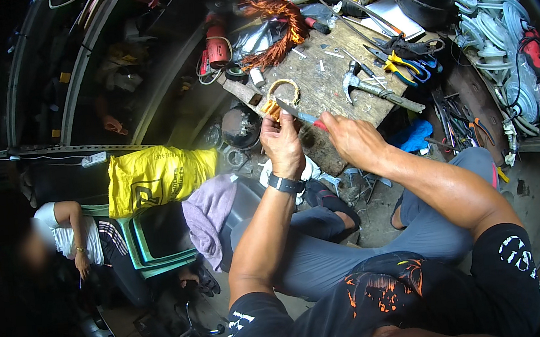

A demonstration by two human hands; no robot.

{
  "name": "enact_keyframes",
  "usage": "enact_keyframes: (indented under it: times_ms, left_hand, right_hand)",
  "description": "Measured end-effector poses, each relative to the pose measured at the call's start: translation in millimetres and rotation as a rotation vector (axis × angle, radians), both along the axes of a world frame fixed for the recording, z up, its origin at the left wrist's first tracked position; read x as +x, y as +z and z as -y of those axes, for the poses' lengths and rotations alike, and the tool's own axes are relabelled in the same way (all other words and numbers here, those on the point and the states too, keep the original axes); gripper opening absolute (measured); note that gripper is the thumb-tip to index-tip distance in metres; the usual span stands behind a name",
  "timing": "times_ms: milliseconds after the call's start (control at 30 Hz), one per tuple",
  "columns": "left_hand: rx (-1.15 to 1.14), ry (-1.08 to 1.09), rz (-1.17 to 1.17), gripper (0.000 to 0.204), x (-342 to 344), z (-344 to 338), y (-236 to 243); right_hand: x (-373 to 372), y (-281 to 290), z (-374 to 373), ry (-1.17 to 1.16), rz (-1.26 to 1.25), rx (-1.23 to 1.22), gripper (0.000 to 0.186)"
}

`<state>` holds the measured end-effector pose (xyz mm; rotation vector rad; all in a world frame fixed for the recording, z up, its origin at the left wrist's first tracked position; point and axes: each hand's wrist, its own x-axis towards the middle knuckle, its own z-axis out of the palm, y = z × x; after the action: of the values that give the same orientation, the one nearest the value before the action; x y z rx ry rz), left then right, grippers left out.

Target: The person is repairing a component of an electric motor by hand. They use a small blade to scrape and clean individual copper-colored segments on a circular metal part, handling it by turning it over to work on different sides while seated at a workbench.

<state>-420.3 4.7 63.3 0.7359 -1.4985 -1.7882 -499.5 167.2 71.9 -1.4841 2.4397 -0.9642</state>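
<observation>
My left hand (pixel 283 145) is raised at the near edge of a wooden work board (pixel 330 54). It is closed on a small ring-shaped coil (pixel 271 107), tan around its loop and orange-yellow where my fingers pinch it. From the right, my right hand (pixel 355 138) grips a knife (pixel 307 118) with a red handle. The blade points left and up, its tip close against the coil by my left thumb. Whether the edge touches the coil I cannot tell.
On the board lie a claw hammer (pixel 365 86), yellow-handled pliers (pixel 396 66) and a bundle of copper wire (pixel 284 35). A red power tool (pixel 216 45) stands at the left. White plastic pulleys (pixel 496 39) pile up right. Beyond a yellow sack (pixel 161 178), another person (pixel 86 229) sits.
</observation>
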Motion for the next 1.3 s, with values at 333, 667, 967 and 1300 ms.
enact_keyframes:
  times_ms: [333,667,967,1300]
  left_hand:
    - [-0.032,-0.010,0.081,0.022,6,-3,-13]
    - [0.143,-0.104,-0.014,0.017,6,7,-3]
    - [0.216,-0.216,-0.046,0.018,9,6,4]
    - [0.216,-0.180,-0.072,0.024,1,-3,8]
  right_hand:
    - [-4,3,6,0.001,0.078,-0.013,0.022]
    - [-9,-2,3,0.036,0.105,-0.087,0.025]
    - [-26,-3,7,0.079,0.129,-0.183,0.033]
    - [-16,9,-7,0.114,0.162,-0.108,0.059]
